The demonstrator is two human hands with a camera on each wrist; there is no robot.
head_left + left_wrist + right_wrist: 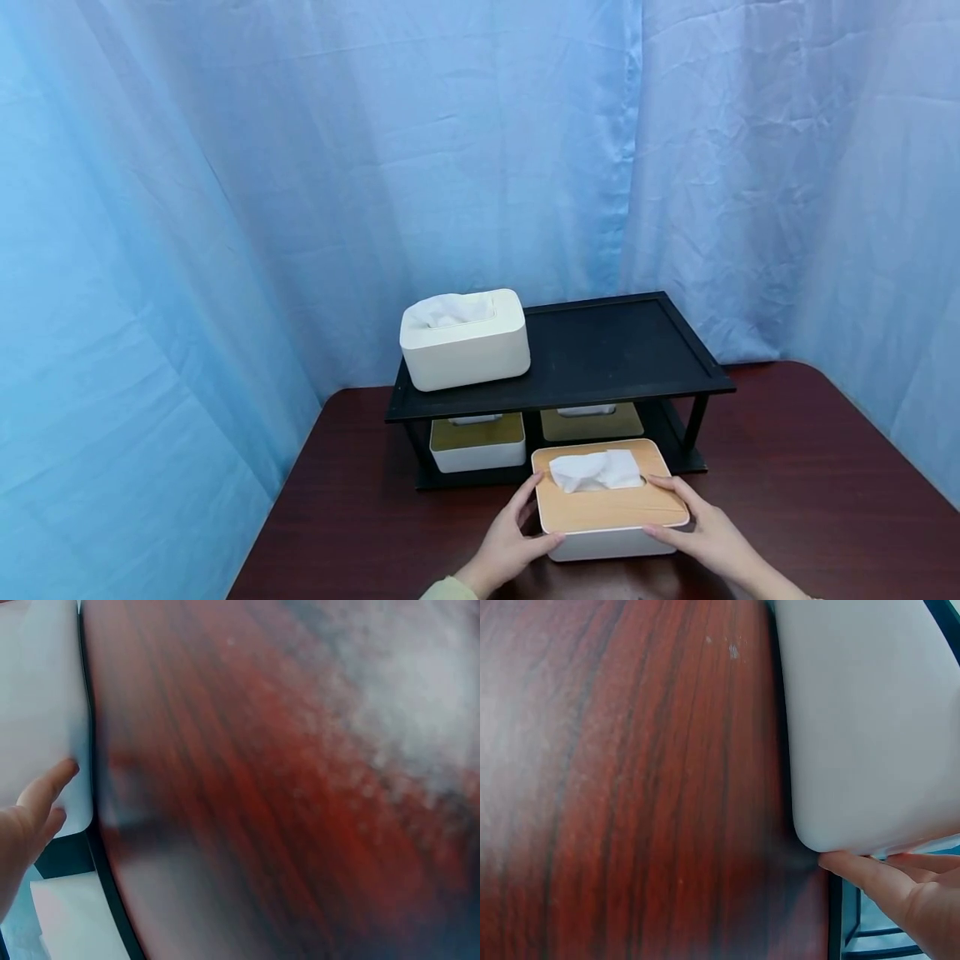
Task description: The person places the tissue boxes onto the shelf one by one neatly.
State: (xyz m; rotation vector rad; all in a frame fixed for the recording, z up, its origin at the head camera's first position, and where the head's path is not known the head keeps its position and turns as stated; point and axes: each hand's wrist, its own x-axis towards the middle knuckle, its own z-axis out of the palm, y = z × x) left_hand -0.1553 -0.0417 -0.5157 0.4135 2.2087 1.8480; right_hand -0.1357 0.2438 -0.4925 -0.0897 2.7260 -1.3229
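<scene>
A white tissue box (600, 512) with a light wood lid and a tissue sticking out of its slot is in front of the rack. My left hand (508, 540) grips its left end, thumb at the front corner and fingers along the side. At the right end my right hand (708, 533) holds it, with the thumb at the front and a finger over the lid's edge. In the left wrist view, fingers (49, 791) lie against the white wall. The right wrist view has fingertips (840, 861) at the box's lower corner.
Behind the box stands a black two-tier rack (600, 346). An all-white tissue box (471, 360) sits on its top left. Two wood-lidded tissue boxes, left (480, 457) and right (592, 427), are on the lower tier. Blue curtains (480, 167) surround the dark red table (337, 517).
</scene>
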